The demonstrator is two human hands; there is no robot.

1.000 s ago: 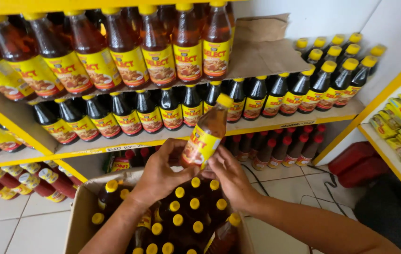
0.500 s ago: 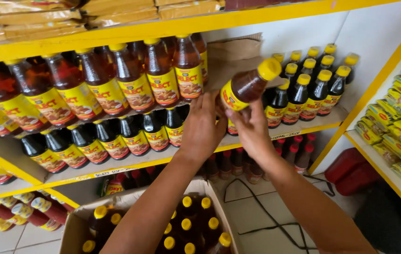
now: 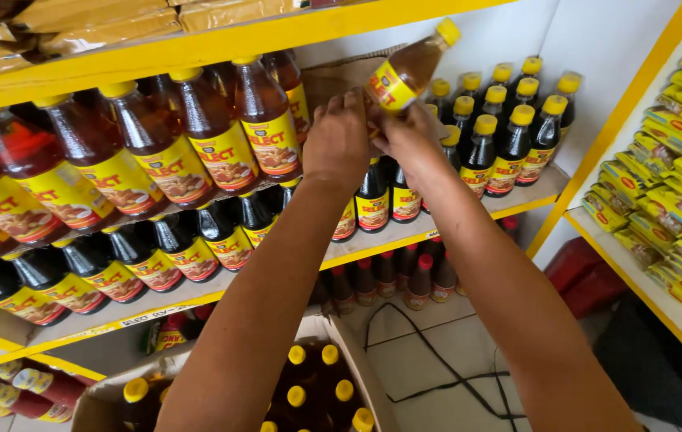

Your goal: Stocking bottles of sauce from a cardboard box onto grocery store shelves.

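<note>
Both my hands hold one amber bottle (image 3: pixel 406 70) with a yellow cap and yellow label, tilted with its cap up and to the right, in front of the upper shelf. My left hand (image 3: pixel 338 142) grips its base from the left. My right hand (image 3: pixel 410 142) wraps the base from below. The bottle hangs beside a row of like amber bottles (image 3: pixel 213 132) standing on that shelf, just left of a brown cardboard piece (image 3: pixel 331 80). An open cardboard box (image 3: pixel 357 376) of yellow-capped bottles sits on the floor below my arms.
Dark bottles with yellow caps (image 3: pixel 509 136) fill the middle shelf (image 3: pixel 437 228). Red-capped bottles (image 3: pixel 405 280) stand lower down. Yellow packets (image 3: pixel 677 176) line a shelf at the right. A black cable (image 3: pixel 437 360) lies on the tiled floor beside a red container (image 3: pixel 581 272).
The bottle came up out of the box to the upper shelf level, then shifted further right and higher, with both hands staying on it.
</note>
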